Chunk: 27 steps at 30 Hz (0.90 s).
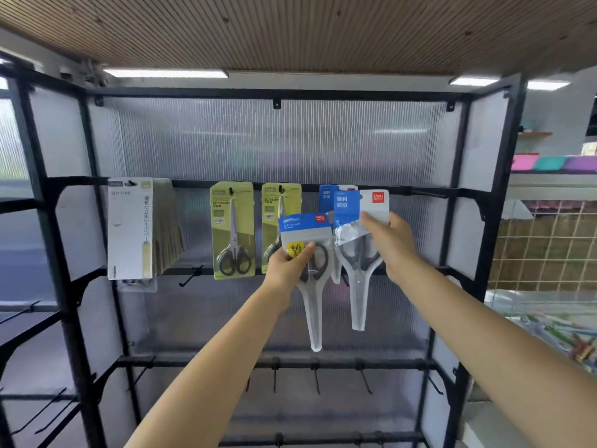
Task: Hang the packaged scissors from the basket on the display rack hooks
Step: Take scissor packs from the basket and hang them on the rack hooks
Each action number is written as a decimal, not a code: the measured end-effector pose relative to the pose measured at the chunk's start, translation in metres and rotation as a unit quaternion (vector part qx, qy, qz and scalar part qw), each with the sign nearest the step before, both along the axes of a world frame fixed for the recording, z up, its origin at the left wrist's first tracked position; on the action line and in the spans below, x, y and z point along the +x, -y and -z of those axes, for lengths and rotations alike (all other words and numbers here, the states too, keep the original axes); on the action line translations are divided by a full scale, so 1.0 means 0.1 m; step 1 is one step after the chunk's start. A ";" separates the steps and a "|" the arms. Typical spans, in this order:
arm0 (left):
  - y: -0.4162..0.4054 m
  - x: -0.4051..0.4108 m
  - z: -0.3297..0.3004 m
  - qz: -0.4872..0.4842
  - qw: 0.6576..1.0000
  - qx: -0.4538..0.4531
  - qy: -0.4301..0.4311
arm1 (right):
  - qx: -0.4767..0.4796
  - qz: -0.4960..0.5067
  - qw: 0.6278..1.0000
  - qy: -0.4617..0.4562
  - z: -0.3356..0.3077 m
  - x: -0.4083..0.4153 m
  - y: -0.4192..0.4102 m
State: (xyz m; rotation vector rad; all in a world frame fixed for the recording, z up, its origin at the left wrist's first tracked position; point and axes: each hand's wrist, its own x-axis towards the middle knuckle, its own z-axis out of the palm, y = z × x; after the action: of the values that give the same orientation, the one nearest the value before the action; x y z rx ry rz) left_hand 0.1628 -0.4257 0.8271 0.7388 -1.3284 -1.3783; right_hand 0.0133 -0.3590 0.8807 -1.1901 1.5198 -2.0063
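My left hand point(289, 265) grips a blue-and-clear scissors pack point(308, 244) by its middle, held up in front of the black display rack point(486, 240). My right hand point(392, 240) pinches a second blue-topped scissors pack point(357, 240) near its white card, close to the upper rail. Behind it a third blue pack point(327, 197) hangs on a hook. Two green-carded scissors packs point(232, 231) point(280, 202) hang on hooks to the left. The basket is out of view.
A stack of white-carded packs point(130, 227) hangs at the rail's left end. Bare black hooks point(316, 379) stick out from the lower rails. A wire grid panel point(546, 247) and colourful goods point(578, 341) stand to the right.
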 end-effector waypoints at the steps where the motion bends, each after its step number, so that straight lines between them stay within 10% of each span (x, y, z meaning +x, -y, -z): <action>1: 0.03 0.00 -0.01 -0.004 1.000 -0.002 -0.001 | -0.002 0.005 1.000 0.000 -0.01 -0.01 0.05; 27: 0.58 -0.18 -0.04 -0.019 0.999 -0.020 0.017 | 0.014 0.051 0.999 -0.011 -0.03 -0.32 0.93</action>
State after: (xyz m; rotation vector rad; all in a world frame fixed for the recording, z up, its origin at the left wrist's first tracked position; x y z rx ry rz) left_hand 0.1448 -0.4837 0.8307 0.7607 -1.3568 -1.3106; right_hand -0.0183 -0.4516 0.8840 -1.1478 1.6452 -2.0357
